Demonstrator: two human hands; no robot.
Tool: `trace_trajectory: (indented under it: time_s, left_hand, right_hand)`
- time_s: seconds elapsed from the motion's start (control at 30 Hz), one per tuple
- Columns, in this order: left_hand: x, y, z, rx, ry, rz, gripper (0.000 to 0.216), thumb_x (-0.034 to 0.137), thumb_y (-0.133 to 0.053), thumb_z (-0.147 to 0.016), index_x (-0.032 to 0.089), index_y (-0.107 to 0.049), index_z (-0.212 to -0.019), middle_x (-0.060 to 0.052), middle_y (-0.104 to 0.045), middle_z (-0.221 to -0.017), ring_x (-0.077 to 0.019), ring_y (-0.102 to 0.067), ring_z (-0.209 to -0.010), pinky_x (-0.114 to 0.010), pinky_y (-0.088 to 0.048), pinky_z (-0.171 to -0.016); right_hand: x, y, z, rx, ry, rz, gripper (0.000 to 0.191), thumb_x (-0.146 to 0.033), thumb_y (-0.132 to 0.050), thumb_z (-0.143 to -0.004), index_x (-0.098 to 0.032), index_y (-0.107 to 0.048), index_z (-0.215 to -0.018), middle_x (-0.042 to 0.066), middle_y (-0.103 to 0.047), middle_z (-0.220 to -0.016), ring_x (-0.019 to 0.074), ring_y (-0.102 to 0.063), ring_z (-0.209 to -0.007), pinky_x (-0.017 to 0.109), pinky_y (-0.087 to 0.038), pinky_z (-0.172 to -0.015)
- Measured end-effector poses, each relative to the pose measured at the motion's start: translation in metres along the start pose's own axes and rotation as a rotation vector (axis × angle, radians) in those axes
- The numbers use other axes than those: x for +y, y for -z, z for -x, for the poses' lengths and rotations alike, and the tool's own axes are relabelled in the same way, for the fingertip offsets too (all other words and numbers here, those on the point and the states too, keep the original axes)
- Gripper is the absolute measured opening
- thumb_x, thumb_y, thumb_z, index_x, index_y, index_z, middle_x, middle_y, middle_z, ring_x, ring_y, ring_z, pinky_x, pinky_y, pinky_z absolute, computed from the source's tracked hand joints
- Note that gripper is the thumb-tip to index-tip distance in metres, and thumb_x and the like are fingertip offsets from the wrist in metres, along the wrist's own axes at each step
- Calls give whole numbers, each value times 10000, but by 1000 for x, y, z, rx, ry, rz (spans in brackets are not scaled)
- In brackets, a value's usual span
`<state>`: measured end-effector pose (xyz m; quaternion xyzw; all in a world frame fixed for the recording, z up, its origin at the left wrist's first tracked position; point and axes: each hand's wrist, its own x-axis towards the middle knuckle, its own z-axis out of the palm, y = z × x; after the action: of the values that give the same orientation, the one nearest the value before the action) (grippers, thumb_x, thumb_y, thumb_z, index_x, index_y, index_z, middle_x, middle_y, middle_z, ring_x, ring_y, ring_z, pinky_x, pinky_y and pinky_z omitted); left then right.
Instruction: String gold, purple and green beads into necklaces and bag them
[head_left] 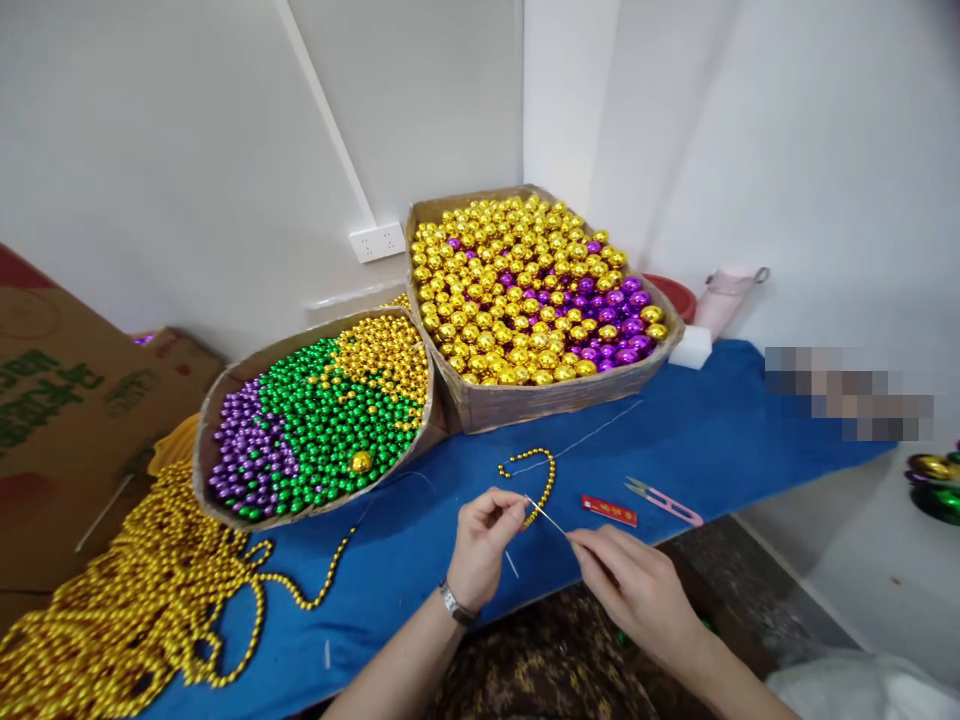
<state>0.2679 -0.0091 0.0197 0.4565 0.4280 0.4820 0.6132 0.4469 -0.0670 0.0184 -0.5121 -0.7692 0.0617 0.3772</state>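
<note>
My left hand [484, 540] is pinched on a short strand of small gold beads [538, 480] that curls over the blue cloth [675, 440]. My right hand [630, 580] is pinched on a thin needle [551, 517] whose tip meets the strand's end by my left fingers. A white thread [592, 435] runs from the strand toward the boxes. A watch sits on my left wrist.
A cardboard box of large gold and purple balls [525, 290] stands at the back. Left of it is a box of small green, gold and purple beads [315, 420]. A pile of gold bead strands [127, 610] lies left. Pink snips [664, 500] and a red packet [609, 511] lie right.
</note>
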Motion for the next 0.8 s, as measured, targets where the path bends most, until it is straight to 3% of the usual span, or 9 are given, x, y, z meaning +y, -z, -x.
trace_trajectory:
  time_s: [0.8]
  left_hand:
    - [-6, 4, -6, -33, 46, 4, 261, 368, -722, -695, 126, -722, -790, -34, -608, -668, -101, -502, -582, -228, -387, -563]
  right_hand:
    - [-1, -2, 0, -34, 40, 27, 207, -218, -414, -927, -204, -619, -949, 24, -660, -730, 128, -617, -649, 242, -470, -627]
